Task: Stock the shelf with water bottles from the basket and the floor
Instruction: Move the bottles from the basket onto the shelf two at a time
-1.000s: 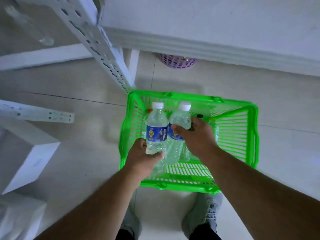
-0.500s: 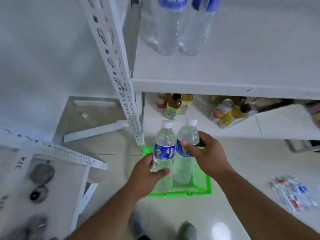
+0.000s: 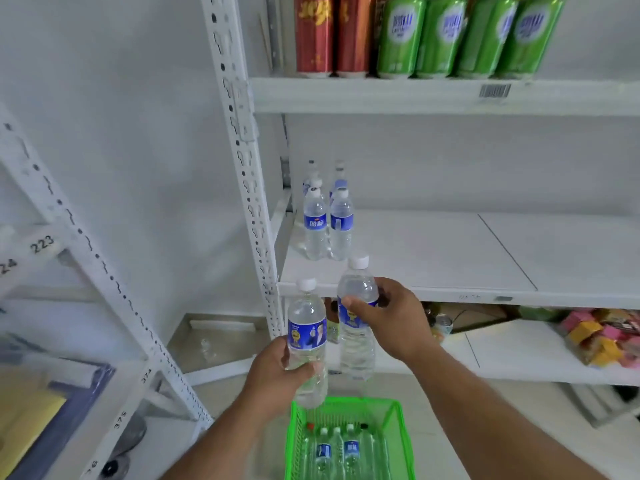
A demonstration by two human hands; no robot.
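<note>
My left hand (image 3: 277, 372) grips a clear water bottle (image 3: 307, 327) with a blue label and white cap, held upright. My right hand (image 3: 391, 317) grips a second such bottle (image 3: 357, 289) a little higher, its cap level with the front edge of the white middle shelf (image 3: 433, 258). Several water bottles (image 3: 327, 220) stand in two rows at the shelf's left end. Below my hands the green basket (image 3: 401, 441) sits on the floor with more bottles (image 3: 337, 452) lying in it.
Red and green cans (image 3: 426, 32) fill the upper shelf. A perforated white upright (image 3: 242, 161) borders the shelf's left side. Drinks and colourful packets (image 3: 602, 337) lie on the lower shelf. Another white rack (image 3: 79, 258) stands at the left.
Both hands have lifted the two bottles out of the basket and up to the middle shelf's front edge. The view has tilted up from the floor to the shelves.
</note>
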